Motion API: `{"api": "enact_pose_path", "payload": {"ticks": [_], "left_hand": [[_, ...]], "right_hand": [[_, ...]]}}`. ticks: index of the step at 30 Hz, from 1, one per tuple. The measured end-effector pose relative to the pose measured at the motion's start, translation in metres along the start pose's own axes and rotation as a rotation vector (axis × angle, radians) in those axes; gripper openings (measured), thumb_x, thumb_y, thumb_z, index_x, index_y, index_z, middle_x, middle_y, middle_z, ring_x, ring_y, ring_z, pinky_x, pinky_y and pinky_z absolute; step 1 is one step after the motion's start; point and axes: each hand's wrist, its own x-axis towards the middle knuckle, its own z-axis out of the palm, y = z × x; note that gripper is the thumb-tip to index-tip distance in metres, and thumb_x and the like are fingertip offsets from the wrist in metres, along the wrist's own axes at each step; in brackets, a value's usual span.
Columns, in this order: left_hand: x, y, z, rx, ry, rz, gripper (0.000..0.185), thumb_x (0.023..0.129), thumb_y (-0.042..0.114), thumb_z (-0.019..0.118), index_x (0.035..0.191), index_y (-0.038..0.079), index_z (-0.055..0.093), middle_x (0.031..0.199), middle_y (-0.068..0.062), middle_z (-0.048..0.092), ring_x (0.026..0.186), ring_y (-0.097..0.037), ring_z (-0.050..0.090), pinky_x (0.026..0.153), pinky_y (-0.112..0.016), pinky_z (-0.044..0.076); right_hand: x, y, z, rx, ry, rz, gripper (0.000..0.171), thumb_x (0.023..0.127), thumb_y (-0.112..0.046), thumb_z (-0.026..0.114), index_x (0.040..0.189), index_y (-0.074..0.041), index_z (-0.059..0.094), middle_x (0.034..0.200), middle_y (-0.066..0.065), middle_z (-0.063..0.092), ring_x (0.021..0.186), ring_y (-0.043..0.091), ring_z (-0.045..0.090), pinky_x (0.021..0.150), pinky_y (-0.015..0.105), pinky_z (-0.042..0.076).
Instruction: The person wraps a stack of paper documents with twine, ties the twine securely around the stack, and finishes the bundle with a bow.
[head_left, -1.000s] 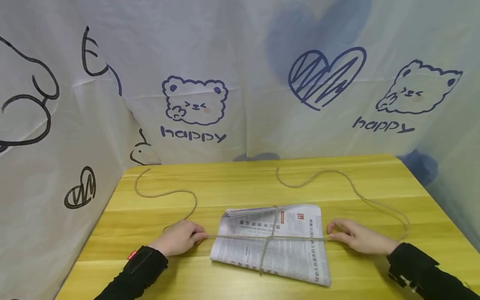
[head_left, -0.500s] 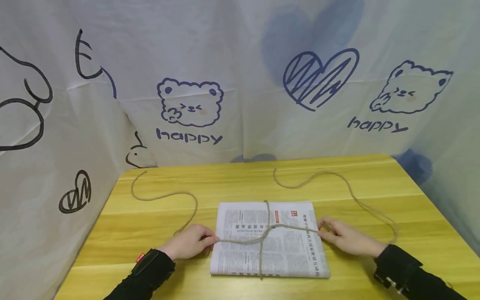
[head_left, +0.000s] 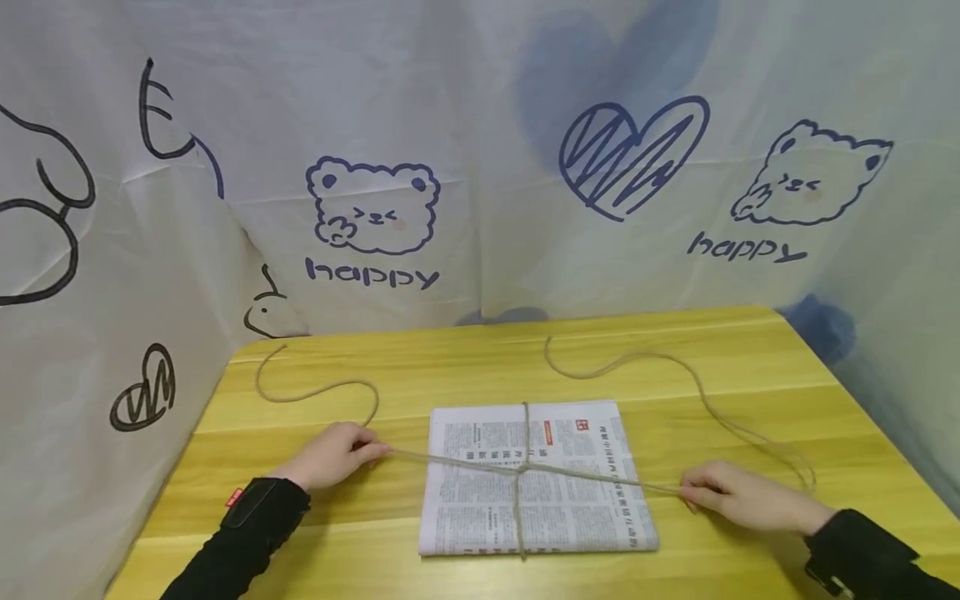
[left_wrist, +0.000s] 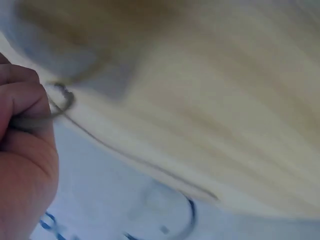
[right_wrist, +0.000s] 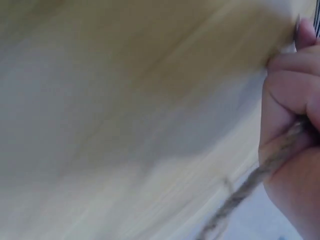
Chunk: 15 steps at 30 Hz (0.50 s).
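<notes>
A folded newspaper point(head_left: 573, 508) lies on the table with brown twine point(head_left: 528, 433) running across it both ways and crossing near its middle. My left hand point(head_left: 333, 454), beyond the newspaper's left edge, pinches one length of the twine. On the other side my right hand point(head_left: 750, 496) pinches the opposite length, and the twine stretches nearly straight between the two. In the left wrist view the twine point(left_wrist: 65, 102) curves out of the curled left fingers. The right wrist view has the twine point(right_wrist: 240, 197) passing through the right hand's grip.
Two loose tails of twine trail over the yellow wood-grain table point(head_left: 450, 367): the left tail point(head_left: 315, 392) curls toward the back left corner, the right tail point(head_left: 701, 379) snakes toward the back. A white cloth point(head_left: 480, 208) with drawings hangs behind and at both sides.
The newspaper's tilted, partly lifted edges have settled flat. My hands came inward with slack twine, then moved apart again, left hand leftward and right hand rightward, drawing the twine straighter.
</notes>
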Motion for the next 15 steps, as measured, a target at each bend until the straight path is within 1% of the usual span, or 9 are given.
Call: {"api": "enact_pose_path", "payload": {"ticks": [3,4,5,7,8,11,12,14,15], "left_hand": [[-0.014,-0.018,-0.018,0.056,0.028,-0.047,0.033,0.101,0.042,0.059,0.078,0.018,0.065,0.065,0.008,0.039,0.058,-0.005,0.032,0.058,-0.023,0.027],[-0.02,-0.025,-0.025,0.083,0.041,-0.064,0.035,0.101,0.043,0.059,0.077,0.018,0.063,0.064,0.007,0.037,0.058,-0.005,0.032,0.059,-0.024,0.026],[-0.026,-0.031,-0.033,0.11,0.057,-0.082,0.036,0.1,0.044,0.059,0.076,0.018,0.061,0.064,0.007,0.036,0.058,-0.006,0.032,0.059,-0.024,0.026],[-0.04,-0.043,-0.047,0.162,0.087,-0.122,0.04,0.1,0.045,0.059,0.072,0.017,0.056,0.063,0.007,0.034,0.057,-0.007,0.031,0.059,-0.025,0.025],[-0.047,-0.049,-0.052,0.177,0.097,-0.135,0.041,0.1,0.044,0.059,0.07,0.016,0.053,0.063,0.006,0.032,0.057,-0.007,0.031,0.058,-0.025,0.024],[-0.063,-0.063,-0.065,0.203,0.108,-0.169,0.042,0.101,0.04,0.06,0.068,0.015,0.051,0.062,0.006,0.032,0.056,-0.008,0.03,0.058,-0.025,0.023],[-0.066,-0.066,-0.067,0.206,0.101,-0.169,0.041,0.101,0.038,0.059,0.069,0.015,0.052,0.062,0.006,0.032,0.056,-0.008,0.03,0.058,-0.025,0.023],[-0.07,-0.07,-0.067,0.203,0.082,-0.17,0.038,0.101,0.037,0.06,0.07,0.015,0.056,0.063,0.007,0.035,0.057,-0.007,0.032,0.059,-0.025,0.025],[-0.07,-0.071,-0.067,0.201,0.066,-0.177,0.037,0.1,0.037,0.061,0.07,0.015,0.058,0.063,0.007,0.035,0.057,-0.007,0.033,0.059,-0.025,0.026]], "right_hand": [[-0.02,0.011,-0.012,0.05,-0.014,0.035,0.032,0.108,-0.012,0.044,0.081,-0.007,0.059,0.064,0.001,0.042,0.057,-0.004,0.035,0.051,0.026,0.029],[-0.029,0.016,-0.018,0.064,-0.018,0.061,0.033,0.109,-0.011,0.043,0.081,-0.006,0.059,0.063,0.003,0.041,0.056,-0.004,0.033,0.051,0.027,0.028],[-0.037,0.019,-0.024,0.05,-0.01,0.098,0.034,0.109,-0.012,0.042,0.081,-0.005,0.06,0.063,0.003,0.04,0.055,-0.003,0.033,0.051,0.027,0.027],[-0.054,0.026,-0.034,0.003,0.017,0.212,0.035,0.109,-0.016,0.043,0.08,-0.004,0.058,0.062,0.001,0.035,0.055,0.0,0.031,0.051,0.028,0.026],[-0.061,0.027,-0.04,-0.04,0.032,0.285,0.035,0.109,-0.02,0.043,0.083,-0.004,0.061,0.065,-0.002,0.04,0.058,0.0,0.035,0.053,0.028,0.029],[-0.08,0.029,-0.054,-0.138,0.049,0.485,0.038,0.109,-0.029,0.043,0.079,-0.008,0.054,0.067,-0.005,0.037,0.058,0.005,0.031,0.055,0.029,0.026],[-0.085,0.029,-0.057,-0.159,0.046,0.531,0.039,0.109,-0.03,0.043,0.077,-0.01,0.051,0.066,-0.005,0.034,0.057,0.006,0.028,0.055,0.029,0.025],[-0.091,0.028,-0.064,-0.231,0.047,0.588,0.037,0.109,-0.03,0.043,0.079,-0.011,0.052,0.067,-0.005,0.036,0.059,0.007,0.031,0.057,0.029,0.027],[-0.093,0.027,-0.065,-0.259,0.043,0.602,0.037,0.109,-0.03,0.043,0.077,-0.012,0.049,0.065,-0.004,0.032,0.057,0.008,0.027,0.057,0.029,0.025]]}}
